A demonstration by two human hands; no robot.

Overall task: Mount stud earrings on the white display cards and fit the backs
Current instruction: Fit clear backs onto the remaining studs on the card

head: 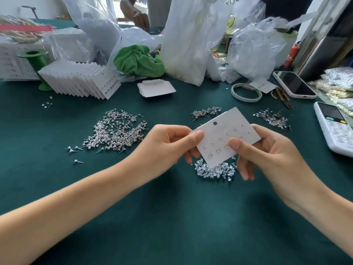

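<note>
I hold a white display card (221,131) tilted above the green table, with several small studs set in it. My left hand (168,144) pinches its left edge between thumb and fingers. My right hand (267,150) grips its right side, thumb pressed on the card's face. Under the card lies a heap of clear earring backs (214,171). A big pile of loose stud earrings (116,131) lies to the left, and two smaller piles (206,111) (273,117) lie behind the card.
A fanned row of filled cards (80,81) and a small stack of blank cards (155,88) sit at the back, with plastic bags (191,39), a green cloth (139,60), a tape roll (246,92), a phone (294,85) and a calculator (334,127). Another person's hand (141,20) is at the far edge.
</note>
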